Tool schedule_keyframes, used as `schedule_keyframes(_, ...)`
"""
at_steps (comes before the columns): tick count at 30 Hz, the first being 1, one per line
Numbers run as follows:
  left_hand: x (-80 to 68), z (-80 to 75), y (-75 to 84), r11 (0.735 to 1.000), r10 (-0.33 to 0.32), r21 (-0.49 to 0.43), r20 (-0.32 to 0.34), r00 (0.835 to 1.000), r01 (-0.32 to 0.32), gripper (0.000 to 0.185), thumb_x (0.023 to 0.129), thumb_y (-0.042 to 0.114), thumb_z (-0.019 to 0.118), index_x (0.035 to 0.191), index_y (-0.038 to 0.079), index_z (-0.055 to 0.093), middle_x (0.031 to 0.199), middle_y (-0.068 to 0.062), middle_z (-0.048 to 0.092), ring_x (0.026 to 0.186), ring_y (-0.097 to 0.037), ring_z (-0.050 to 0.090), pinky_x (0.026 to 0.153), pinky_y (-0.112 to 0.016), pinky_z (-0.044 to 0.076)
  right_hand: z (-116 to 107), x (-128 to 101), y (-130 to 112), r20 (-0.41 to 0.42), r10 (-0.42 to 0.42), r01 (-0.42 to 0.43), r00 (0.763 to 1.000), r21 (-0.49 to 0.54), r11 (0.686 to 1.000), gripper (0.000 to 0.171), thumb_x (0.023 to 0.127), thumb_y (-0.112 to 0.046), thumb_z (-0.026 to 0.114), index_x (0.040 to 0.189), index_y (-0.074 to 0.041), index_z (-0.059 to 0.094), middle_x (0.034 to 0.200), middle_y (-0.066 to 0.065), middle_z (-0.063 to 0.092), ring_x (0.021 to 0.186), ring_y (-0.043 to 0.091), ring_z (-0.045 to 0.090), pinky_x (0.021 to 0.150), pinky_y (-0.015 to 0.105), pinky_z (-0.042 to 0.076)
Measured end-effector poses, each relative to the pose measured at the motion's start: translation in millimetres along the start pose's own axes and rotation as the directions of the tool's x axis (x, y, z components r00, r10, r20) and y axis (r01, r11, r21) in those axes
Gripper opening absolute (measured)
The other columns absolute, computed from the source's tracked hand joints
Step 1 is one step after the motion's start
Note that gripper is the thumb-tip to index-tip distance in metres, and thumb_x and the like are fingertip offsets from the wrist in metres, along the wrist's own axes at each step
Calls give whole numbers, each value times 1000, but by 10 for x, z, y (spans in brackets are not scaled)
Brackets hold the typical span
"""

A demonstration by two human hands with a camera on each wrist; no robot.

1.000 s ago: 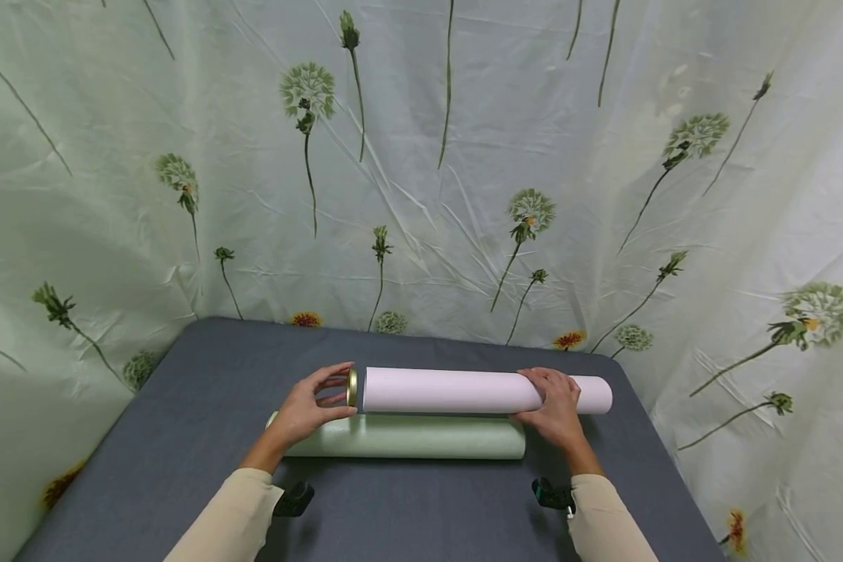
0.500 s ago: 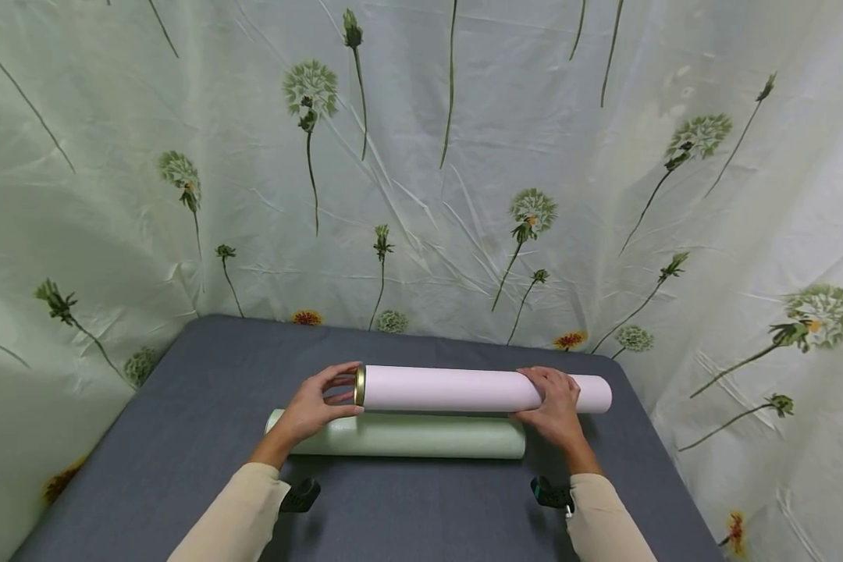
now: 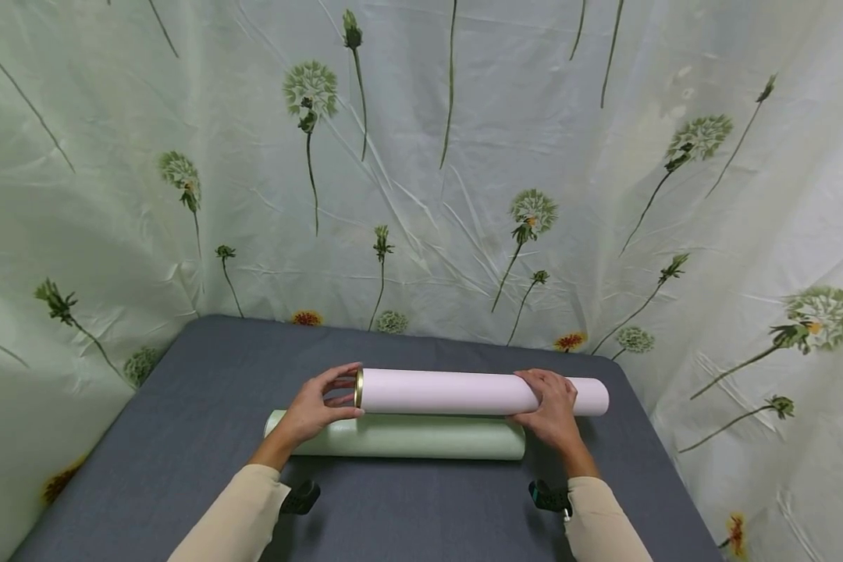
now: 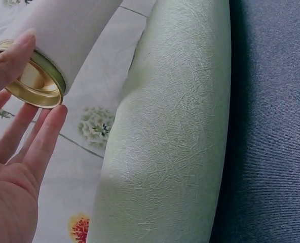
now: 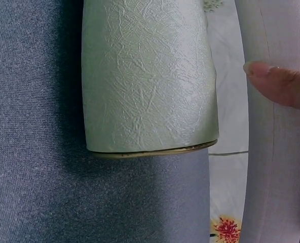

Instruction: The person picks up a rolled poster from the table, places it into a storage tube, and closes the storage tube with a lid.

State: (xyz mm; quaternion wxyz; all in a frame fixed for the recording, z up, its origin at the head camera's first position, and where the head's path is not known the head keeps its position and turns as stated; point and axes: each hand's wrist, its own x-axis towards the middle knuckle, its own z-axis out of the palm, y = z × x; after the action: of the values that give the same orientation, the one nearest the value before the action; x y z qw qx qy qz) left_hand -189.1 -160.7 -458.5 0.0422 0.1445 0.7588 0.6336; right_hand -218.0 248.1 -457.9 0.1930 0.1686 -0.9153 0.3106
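The pale pink tube (image 3: 483,392) is held level above the grey surface (image 3: 183,421), between both hands. The right hand (image 3: 553,410) curls over it near its far end, gripping it. The left hand (image 3: 314,407) pinches the gold metal cap (image 3: 357,388) at the tube's near end, apparently seated on it. Just under both hands lies a pale green textured tube (image 3: 407,437), with a floral cloth backdrop (image 3: 421,172) behind.

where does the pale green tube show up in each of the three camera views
Head: pale green tube lies across the centre, nearer than the pink tube.
Left wrist: fills the middle, top to bottom.
Right wrist: its capped end, upper centre.
Shared landmark: the pink tube beside it.
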Motion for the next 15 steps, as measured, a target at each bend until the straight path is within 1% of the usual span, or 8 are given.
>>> schedule_keyframes(3, -5, 3, -18, 1000, 19, -17, -3, 1000, -20, 72, 79, 5, 78, 142, 2, 43, 137, -25, 46, 125, -43, 46, 95, -35, 48, 0, -8, 2, 2, 2, -2, 1000, 3, 1000, 71, 50, -4, 93, 116, -3, 67, 116, 20, 59, 114, 40, 43, 99, 63, 15)
schedule_keyframes(6, -7, 6, -37, 998, 52, -31, -3, 999, -52, 68, 81, 6, 76, 142, 1, 44, 138, -26, 45, 126, -44, 46, 94, -33, 48, -1, -14, 7, 0, -5, 5, 1000, 0, 1000, 71, 50, -5, 93, 116, -3, 67, 116, 20, 59, 114, 40, 44, 99, 63, 15)
schedule_keyframes(11, -6, 13, -74, 994, 111, -9, -5, 994, -111, 61, 87, 7, 70, 142, -3, 44, 138, -27, 46, 124, -45, 46, 92, -31, 49, 5, -25, 19, -12, -35, 35, 999, -25, 999, 72, 49, -5, 94, 116, -3, 67, 115, 21, 60, 112, 41, 45, 97, 64, 17)
schedule_keyframes(15, -9, 20, -91, 993, 118, 1, -11, 993, -118, 61, 87, 7, 69, 141, -4, 44, 136, -27, 47, 123, -46, 47, 90, -30, 50, 10, -34, 24, -28, -72, 70, 997, -38, 997, 72, 48, -5, 94, 115, -3, 67, 113, 22, 60, 110, 42, 46, 94, 64, 18)
